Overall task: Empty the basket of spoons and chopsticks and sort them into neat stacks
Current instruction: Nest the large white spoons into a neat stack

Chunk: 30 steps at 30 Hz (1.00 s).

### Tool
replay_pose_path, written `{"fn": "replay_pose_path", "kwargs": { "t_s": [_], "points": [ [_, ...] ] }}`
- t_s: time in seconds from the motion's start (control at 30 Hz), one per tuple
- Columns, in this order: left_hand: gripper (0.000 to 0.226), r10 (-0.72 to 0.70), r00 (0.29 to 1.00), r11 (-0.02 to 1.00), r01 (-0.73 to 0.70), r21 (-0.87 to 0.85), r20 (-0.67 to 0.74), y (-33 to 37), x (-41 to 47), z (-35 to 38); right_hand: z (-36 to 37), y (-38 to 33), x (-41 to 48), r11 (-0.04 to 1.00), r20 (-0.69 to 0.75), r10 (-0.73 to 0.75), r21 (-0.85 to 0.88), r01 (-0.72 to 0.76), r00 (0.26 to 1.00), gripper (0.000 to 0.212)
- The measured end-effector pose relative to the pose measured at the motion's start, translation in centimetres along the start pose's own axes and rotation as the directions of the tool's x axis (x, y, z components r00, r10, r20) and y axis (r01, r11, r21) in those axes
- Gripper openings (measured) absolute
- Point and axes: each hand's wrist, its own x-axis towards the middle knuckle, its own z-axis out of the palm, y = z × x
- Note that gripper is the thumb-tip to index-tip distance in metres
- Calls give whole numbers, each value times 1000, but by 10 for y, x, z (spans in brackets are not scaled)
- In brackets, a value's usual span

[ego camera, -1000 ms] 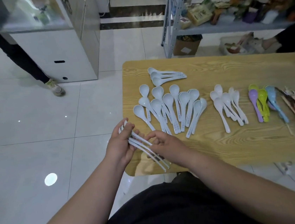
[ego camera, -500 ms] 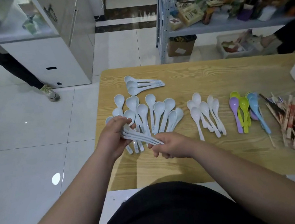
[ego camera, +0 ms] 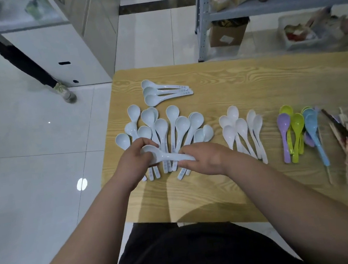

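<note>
Spoons (ego camera: 168,157) span both hands: left hand (ego camera: 132,161) grips bowls, right hand (ego camera: 206,159) pinches handles.

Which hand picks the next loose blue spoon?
Right, probably: the left hand cups the bowls of the held stack, while the right hand only pinches its handle tips, above the loose spoons.

left hand (ego camera: 133,160) + right hand (ego camera: 206,159) grip pale spoons (ego camera: 167,157) | over wooden table (ego camera: 249,79)

Dim indoor light, floor (ego camera: 42,168) glare spot, blurred shelf (ego camera: 284,4) — wide-angle edge distortion
</note>
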Motion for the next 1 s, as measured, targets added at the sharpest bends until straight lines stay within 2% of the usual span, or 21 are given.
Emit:
{"fn": "replay_pose_path", "kwargs": {
  "t_s": [0.1,0.23,0.3,0.4,0.57,0.73,0.8,0.87,0.93,1.0],
  "points": [
    [35,17,1000,996,-18,84,9,3,7,-3,-3,3,11,1000,-51,-11,14,12,999,29],
    [33,-41,994,989,27,143,101,3,31,-18,-10,0,30,998,-85,13,-61,-18,996,32],
    [30,-44,994,984,26,175,101,4,45,-23,-13,-2,42,998,-91,16,-61,-22,996,35],
    [31,10,998,977,-23,211,63,10,70,-26,-27,-5,61,998,-40,37,-54,-39,999,44],
    [33,118,992,975,-126,185,55,25,116,-29,-52,-3,101,990,-37,77,-115,-81,996,35],
    [41,247,966,958,-255,131,75,40,170,-37,-87,5,140,993,4,116,31,-116,993,43],
    [40,284,957,945,-290,150,61,48,193,-39,-99,13,156,992,-32,117,50,-116,993,40],
    [42,339,940,932,-332,146,-24,53,215,-43,-109,25,173,991,-104,130,37,-127,986,41],
    [44,408,895,911,-386,145,-178,54,233,-47,-121,38,189,987,-234,159,69,-146,959,41],
    [40,485,847,867,-434,245,-219,55,251,-47,-133,54,209,979,-359,202,98,-179,911,34]
  ]
}}
